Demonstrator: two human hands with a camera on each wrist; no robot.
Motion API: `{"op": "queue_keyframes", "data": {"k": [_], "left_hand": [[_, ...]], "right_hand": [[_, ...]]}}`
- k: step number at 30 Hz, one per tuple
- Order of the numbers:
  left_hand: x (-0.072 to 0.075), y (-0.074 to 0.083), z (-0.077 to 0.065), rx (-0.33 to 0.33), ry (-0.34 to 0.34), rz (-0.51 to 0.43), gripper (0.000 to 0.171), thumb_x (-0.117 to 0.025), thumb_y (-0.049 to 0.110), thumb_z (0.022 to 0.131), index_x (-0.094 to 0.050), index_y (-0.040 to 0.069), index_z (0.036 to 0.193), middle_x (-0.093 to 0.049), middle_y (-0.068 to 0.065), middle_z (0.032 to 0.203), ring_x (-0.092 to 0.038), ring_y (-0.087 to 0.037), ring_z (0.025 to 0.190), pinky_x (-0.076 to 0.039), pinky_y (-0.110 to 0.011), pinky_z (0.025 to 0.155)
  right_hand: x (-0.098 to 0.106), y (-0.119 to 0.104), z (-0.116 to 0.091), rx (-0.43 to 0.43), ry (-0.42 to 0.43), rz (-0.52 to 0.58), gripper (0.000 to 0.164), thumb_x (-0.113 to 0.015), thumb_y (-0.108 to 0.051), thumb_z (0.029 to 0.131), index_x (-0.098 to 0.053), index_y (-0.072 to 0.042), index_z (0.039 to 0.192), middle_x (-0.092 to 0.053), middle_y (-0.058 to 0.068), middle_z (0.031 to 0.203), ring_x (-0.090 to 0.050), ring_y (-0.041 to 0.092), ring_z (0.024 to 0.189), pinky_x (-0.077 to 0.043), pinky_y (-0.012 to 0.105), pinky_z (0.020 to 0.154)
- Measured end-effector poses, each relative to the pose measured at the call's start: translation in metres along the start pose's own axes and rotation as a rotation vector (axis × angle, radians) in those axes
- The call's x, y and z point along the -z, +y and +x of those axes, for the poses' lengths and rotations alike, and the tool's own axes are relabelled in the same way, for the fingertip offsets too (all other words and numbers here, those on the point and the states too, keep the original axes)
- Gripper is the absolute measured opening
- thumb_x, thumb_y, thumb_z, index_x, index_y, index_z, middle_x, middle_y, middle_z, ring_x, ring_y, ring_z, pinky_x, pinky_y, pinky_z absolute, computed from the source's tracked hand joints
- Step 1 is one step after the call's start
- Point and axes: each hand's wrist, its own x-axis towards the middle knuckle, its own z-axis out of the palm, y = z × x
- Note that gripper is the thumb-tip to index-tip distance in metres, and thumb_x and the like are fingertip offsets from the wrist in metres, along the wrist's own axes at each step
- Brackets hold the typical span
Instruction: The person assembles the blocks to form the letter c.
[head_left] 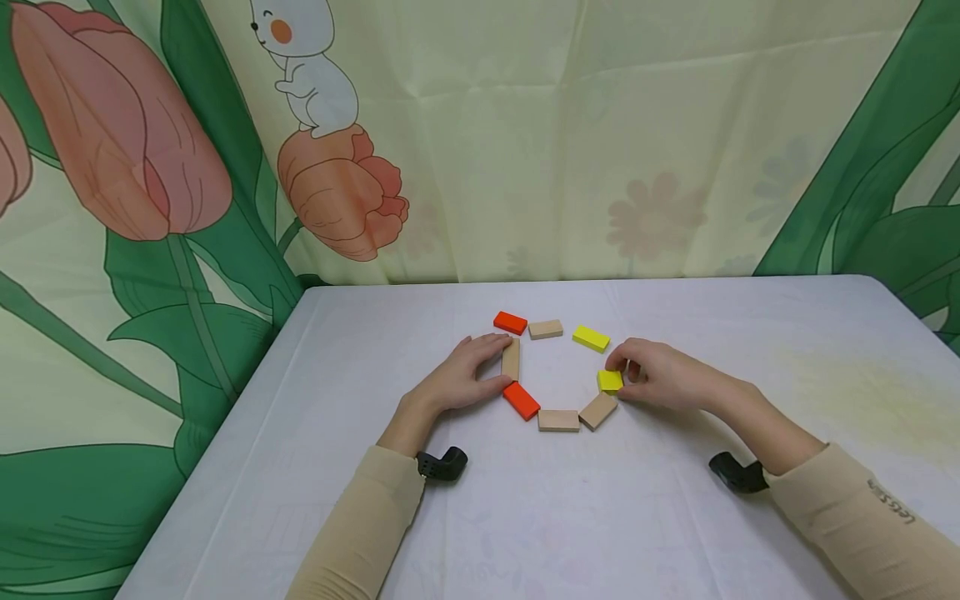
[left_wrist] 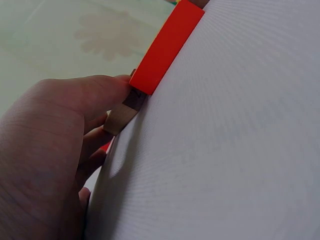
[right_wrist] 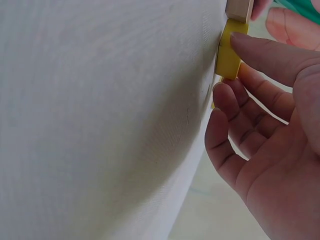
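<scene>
Small rectangular blocks lie in a rough ring on the table. My left hand [head_left: 474,371] is at the ring's left side, holding a plain wooden block [head_left: 511,360] lengthwise between thumb and fingers. The thumb is also close against a red block [head_left: 522,401] at its near end; the left wrist view shows this red block [left_wrist: 167,47] beside the thumb tip. Across the ring, my right hand [head_left: 663,373] pinches a yellow block [head_left: 610,382] between thumb and fingers. In the right wrist view the thumb lies on this yellow block [right_wrist: 229,57], its outer fingers loosely curled.
A tilted wooden block [head_left: 597,412] and another wooden block [head_left: 558,421] form the near side. At the far side lie a red block [head_left: 511,322], a wooden block [head_left: 545,329] and a yellow block [head_left: 591,338]. A white cloth covers the table [head_left: 525,517]; a printed curtain [head_left: 510,167] hangs behind.
</scene>
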Motion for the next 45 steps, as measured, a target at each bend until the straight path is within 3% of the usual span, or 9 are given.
{"op": "queue_keyframes", "data": {"k": [13,24,45], "left_hand": [[0.000,0.000,0.000,0.005,0.002,-0.003,0.066,-0.062,0.036,0.097,-0.043,0.010,0.154,-0.041,-0.006,0.157,-0.032,-0.020,0.147,-0.009,-0.038,0.123],[0.000,0.000,-0.001,0.012,-0.004,-0.003,0.066,-0.062,0.036,0.097,-0.042,0.011,0.155,-0.040,-0.005,0.158,-0.031,-0.019,0.147,-0.008,-0.037,0.123],[-0.001,-0.001,0.000,0.008,-0.003,-0.006,0.066,-0.062,0.036,0.097,-0.042,0.012,0.155,-0.041,-0.006,0.157,-0.031,-0.020,0.147,-0.009,-0.037,0.123]], "right_hand": [[0.000,0.000,0.000,-0.004,-0.002,-0.018,0.027,-0.078,-0.009,0.088,-0.064,-0.004,0.112,-0.057,0.000,0.096,-0.053,0.021,0.089,-0.050,0.030,0.074],[0.006,-0.002,0.001,-0.010,-0.011,-0.022,0.033,-0.078,-0.009,0.087,-0.065,-0.003,0.117,-0.061,0.003,0.109,-0.055,0.022,0.096,-0.053,0.036,0.079],[0.023,-0.001,0.009,0.004,0.049,-0.030,0.037,-0.075,-0.006,0.089,-0.062,0.002,0.122,-0.062,0.012,0.117,-0.057,0.025,0.100,-0.054,0.041,0.081]]}}
